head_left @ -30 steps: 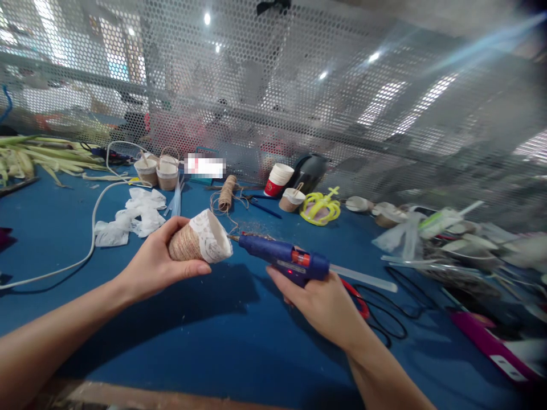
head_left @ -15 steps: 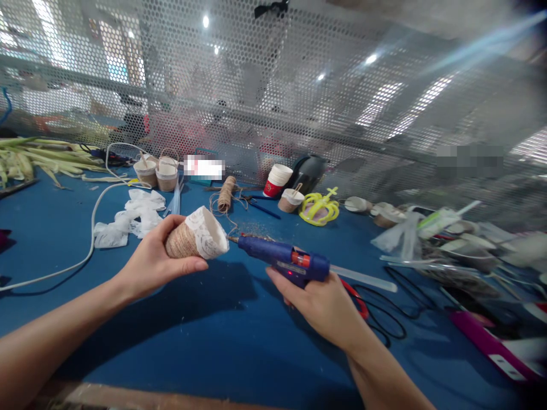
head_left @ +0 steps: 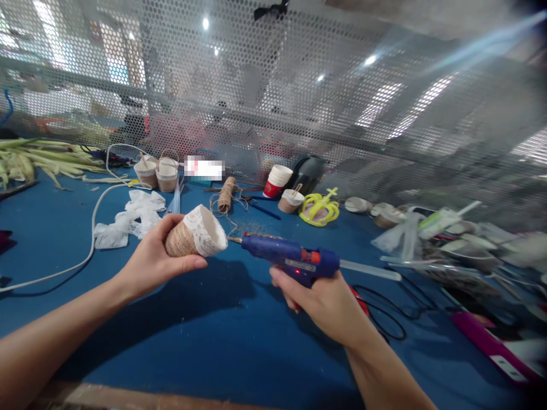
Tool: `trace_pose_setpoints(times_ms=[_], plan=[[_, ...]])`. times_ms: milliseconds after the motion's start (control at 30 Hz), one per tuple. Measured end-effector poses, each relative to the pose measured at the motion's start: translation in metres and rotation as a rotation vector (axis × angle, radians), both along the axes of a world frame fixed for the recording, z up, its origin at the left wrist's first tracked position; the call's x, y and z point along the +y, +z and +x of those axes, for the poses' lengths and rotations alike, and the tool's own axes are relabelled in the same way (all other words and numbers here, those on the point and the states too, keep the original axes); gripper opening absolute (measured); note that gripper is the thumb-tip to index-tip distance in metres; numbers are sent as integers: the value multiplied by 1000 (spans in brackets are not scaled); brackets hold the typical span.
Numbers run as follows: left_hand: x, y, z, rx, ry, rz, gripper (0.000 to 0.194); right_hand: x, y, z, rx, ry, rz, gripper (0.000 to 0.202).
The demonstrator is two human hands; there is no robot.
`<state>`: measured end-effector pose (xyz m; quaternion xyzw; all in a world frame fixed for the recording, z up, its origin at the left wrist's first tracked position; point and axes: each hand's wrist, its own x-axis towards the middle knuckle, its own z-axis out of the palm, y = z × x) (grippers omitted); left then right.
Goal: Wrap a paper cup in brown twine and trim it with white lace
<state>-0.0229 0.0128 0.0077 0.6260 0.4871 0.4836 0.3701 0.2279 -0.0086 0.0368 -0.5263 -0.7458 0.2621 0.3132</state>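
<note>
A cup [head_left: 186,236] wrapped in twine, with white lace round its rim, lies tilted in my left hand [head_left: 160,259], its mouth facing right. My right hand [head_left: 329,302] is wrapped round the handle of a blue glue gun [head_left: 282,253] with a small red light lit. The nozzle points left, close to the cup's rim; whether they touch is hard to tell. A clear glue stick [head_left: 371,270] sticks out of the gun's back. Behind the cup, a twine spool [head_left: 226,195] lies on the blue table [head_left: 205,353].
White lace pieces [head_left: 132,219] and a white cable [head_left: 94,222] lie at left. Farther back are two small cups [head_left: 167,175], red-and-white paper cups [head_left: 277,181] and a yellow crown-shaped piece [head_left: 319,208]. Plastic bags [head_left: 405,236] and a magenta power strip [head_left: 491,344] lie at right.
The glue gun in my right hand has shifted slightly right and turned closer to level. The cup in my left hand has moved very slightly up and left.
</note>
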Motion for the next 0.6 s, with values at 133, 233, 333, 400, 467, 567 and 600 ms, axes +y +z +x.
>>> trace_pose_setpoints(times_ms=[133, 233, 333, 400, 467, 567, 600], plan=[[1, -9, 0, -194, -156, -112, 59, 6, -2, -2, 362, 107, -274, 24], [-1, -15, 3, -443, -305, -260, 70, 11, -8, -6, 642, 105, -457, 24], [-4, -17, 6, -603, -412, -369, 73, 14, -13, -9, 778, 126, -579, 25], [-5, -17, 6, -650, -455, -393, 67, 14, -14, -11, 811, 145, -619, 25], [-5, -17, 6, -675, -482, -399, 62, 14, -15, -13, 821, 153, -638, 24], [-5, -17, 7, -699, -508, -398, 59, 13, -17, -15, 815, 148, -640, 25], [-5, -17, 7, -705, -513, -397, 58, 13, -17, -15, 804, 140, -633, 25]])
